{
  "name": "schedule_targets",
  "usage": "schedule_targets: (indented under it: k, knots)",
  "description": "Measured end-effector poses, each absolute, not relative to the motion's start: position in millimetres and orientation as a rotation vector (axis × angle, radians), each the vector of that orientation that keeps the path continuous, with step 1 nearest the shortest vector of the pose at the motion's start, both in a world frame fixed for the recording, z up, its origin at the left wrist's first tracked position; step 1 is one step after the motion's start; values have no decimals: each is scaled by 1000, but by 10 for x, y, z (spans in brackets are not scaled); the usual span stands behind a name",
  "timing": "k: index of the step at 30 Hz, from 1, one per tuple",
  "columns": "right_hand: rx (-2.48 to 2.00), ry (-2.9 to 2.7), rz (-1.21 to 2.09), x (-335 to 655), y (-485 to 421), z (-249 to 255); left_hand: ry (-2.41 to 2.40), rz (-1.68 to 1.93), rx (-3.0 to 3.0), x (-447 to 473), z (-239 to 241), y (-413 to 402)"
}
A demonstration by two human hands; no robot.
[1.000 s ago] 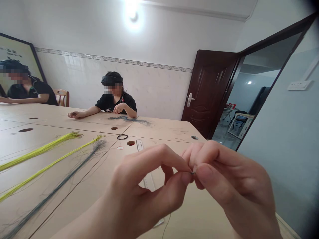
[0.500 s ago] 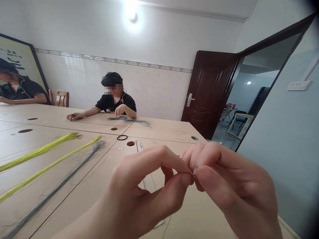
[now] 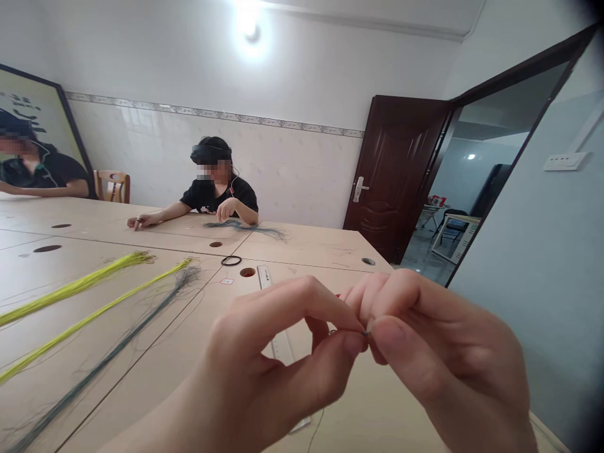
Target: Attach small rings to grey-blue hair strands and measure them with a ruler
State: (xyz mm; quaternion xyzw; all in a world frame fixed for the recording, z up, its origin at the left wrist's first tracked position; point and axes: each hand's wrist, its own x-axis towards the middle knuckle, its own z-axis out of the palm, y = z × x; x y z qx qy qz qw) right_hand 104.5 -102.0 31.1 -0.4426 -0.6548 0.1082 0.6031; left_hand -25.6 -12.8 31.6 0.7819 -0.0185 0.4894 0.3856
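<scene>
My left hand and my right hand are raised close to the camera, fingertips meeting. Both pinch a thin dark thread between thumb and forefinger; only a tiny bit shows between the tips. A fine strand hangs down below my left hand toward the table. A clear ruler lies on the wooden table behind my hands, partly hidden by them.
Two yellow thread bundles and a dark grey bundle lie at the left. A black ring and cable holes sit farther back. Two other people sit at the far side, one with blue-grey threads. An open brown door is at the right.
My hands have stayed pinched together almost in place. The person at the far left has shifted leftward, partly out of view.
</scene>
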Motion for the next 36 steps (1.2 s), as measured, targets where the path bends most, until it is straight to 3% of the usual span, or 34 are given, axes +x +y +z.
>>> schedule_targets:
  k: [36]
  knots:
    - [-1084,-1517,220,1049,-1041,319,-31,1312,2080,-255,314,-117]
